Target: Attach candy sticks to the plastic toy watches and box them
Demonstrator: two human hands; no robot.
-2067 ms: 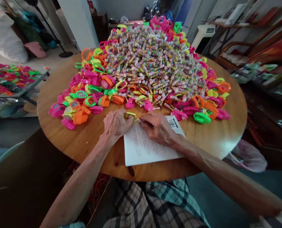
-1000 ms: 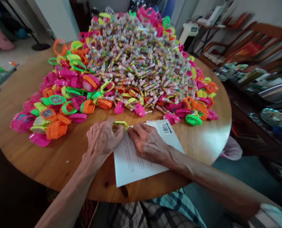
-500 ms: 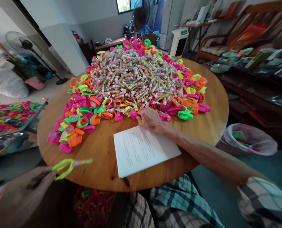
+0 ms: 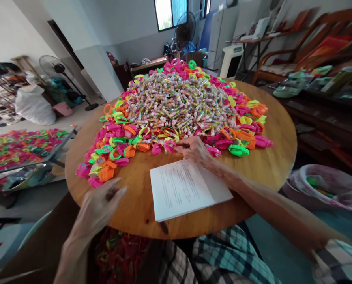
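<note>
Reaching fwd, your right hand [image 4: 195, 150] sits at the near edge of the toy heap, fingertips [image 4: 180, 145] on a pink toy watch [image 4: 169, 147] just left of them. Looks like thumb & index are closing on it in a pinch, but can't tell if it's actually gripped or only touched. The watch lies flat on the round wooden table [image 4: 270, 165], at the front rim of the pile, w/ its long axis running roughly left-right across your view; which end is the face is too small to tell. Right forearm stretches diagonally from lower right, wrist low, passing over the far right corner of the white printed sheet [image 4: 188, 188], which lies just behind the hand on your side.

Your left hand [image 4: 100, 205] hovers at the near left table edge, palm down, fingers loosely spread & pointing up-right toward the pile. It holds nothing & is well apart from the pink watch. Nearest thing to it is an orange toy watch [image 4: 106, 173] at the left tail of the heap.

Behind the ring of neon watches rises a mound of wrapped candy sticks [image 4: 178, 98]. A green toy watch [image 4: 238, 150] lies right of your right hand, near it.
</note>
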